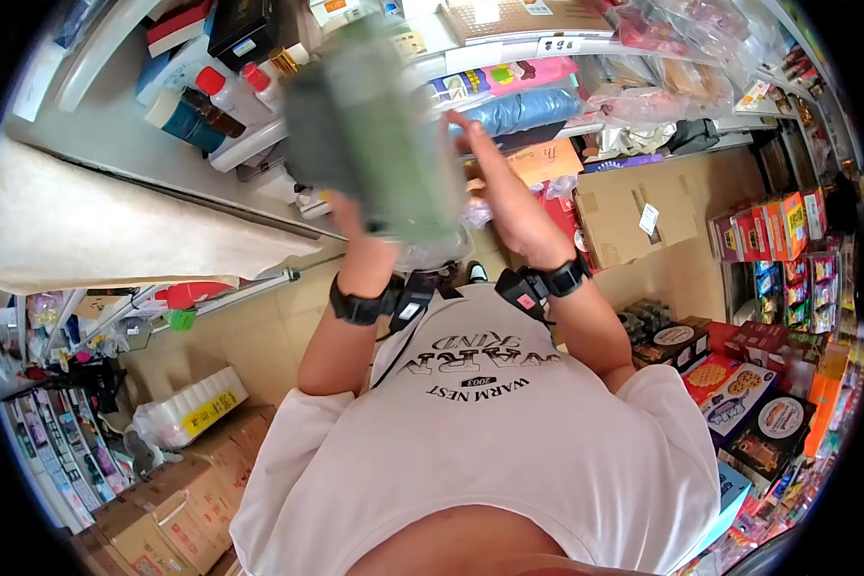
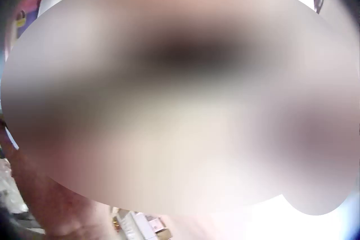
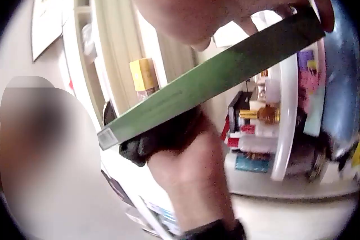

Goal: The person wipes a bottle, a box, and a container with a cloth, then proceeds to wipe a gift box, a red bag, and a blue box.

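A flat green box [image 1: 398,144], motion-blurred, is held up in front of the shelves by my left hand [image 1: 367,252], which grips its near end. Along the box's left runs a dark grey part [image 1: 319,120]. In the right wrist view the green box [image 3: 208,85] is seen edge-on with a white label at one end, and a crinkled black item [image 3: 163,138] lies against its underside by the left hand. My right hand [image 1: 523,211] reaches to the other side, extended fingers at the box's edge and thumb apart from it. The left wrist view is mostly blurred out.
Shelves ahead carry bottles with red caps [image 1: 211,82], a blue plastic-wrapped pack [image 1: 523,110] and bagged goods. A cardboard box [image 1: 638,216] stands beyond my right arm. Snack boxes [image 1: 730,394] are stacked at right; cartons [image 1: 182,509] stand at lower left.
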The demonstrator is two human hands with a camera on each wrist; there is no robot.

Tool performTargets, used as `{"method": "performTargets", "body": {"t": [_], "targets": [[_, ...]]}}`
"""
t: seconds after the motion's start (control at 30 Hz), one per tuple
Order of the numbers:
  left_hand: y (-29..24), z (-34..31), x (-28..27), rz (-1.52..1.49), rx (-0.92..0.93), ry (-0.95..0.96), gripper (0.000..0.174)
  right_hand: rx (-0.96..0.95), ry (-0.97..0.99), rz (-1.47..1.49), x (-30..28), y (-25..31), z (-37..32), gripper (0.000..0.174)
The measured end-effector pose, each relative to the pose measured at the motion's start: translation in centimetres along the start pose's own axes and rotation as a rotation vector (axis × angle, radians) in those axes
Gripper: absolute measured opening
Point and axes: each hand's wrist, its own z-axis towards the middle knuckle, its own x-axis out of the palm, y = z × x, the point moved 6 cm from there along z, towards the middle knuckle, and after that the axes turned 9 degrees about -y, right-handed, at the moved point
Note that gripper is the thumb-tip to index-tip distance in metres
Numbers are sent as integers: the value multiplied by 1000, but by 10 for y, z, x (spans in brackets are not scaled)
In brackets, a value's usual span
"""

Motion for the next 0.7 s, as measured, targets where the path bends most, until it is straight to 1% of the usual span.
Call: {"method": "performTargets", "body": {"t": [0.07, 0.1, 0.13, 0.17, 0.2, 0.23, 0.27, 0.3, 0.33, 0.4, 0.43, 0.5, 0.53, 0.6, 0.63, 0.67, 0.7], "targets": [[-4, -17, 55, 1321, 622, 410, 40, 404, 164, 560, 19, 21, -23, 68], [-4, -14, 89, 1097, 546, 543, 37, 218, 152, 755, 27, -18, -15, 65], [-3, -9, 114, 869, 469, 661, 34, 392, 265, 883, 38, -31, -13, 65], [-1, -9, 107, 950, 503, 687, 44, 490, 389, 1130, 37, -38, -11, 65], [-1, -9, 99, 951, 491, 686, 44, 589, 509, 1381, 32, -40, -12, 65], [0, -8, 88, 1040, 464, 662, 44, 598, 500, 1383, 29, -43, -10, 65], [1, -8, 79, 1129, 433, 635, 45, 556, 564, 1379, 27, -40, -11, 65], [-1, -8, 70, 1186, 392, 555, 45, 519, 624, 1375, 26, -39, -13, 64], [-4, -8, 62, 1225, 385, 479, 43, 535, 606, 1371, 29, -40, -12, 64], [-5, -4, 45, 1181, 290, 324, 41, 563, 429, 1159, 28, -42, -16, 64], [-5, -5, 43, 1179, 283, 322, 41, 568, 424, 1156, 31, -36, -16, 64], [-8, -7, 36, 1129, 214, 223, 42, 652, 401, 1148, 35, -33, -20, 67], [-11, -11, 38, 1123, 210, 224, 42, 653, 396, 1144, 32, -38, -20, 67], [-15, -14, 44, 970, 91, 235, 45, 692, 524, 1082, 33, -46, -22, 73], [-14, -11, 37, 983, 92, 307, 50, 717, 482, 860, 34, -41, -25, 77], [-16, -9, 36, 980, 100, 316, 50, 705, 481, 861, 33, -29, -25, 77], [-15, -11, 35, 974, 25, 360, 51, 716, 510, 741, 33, -23, -28, 77]]}}
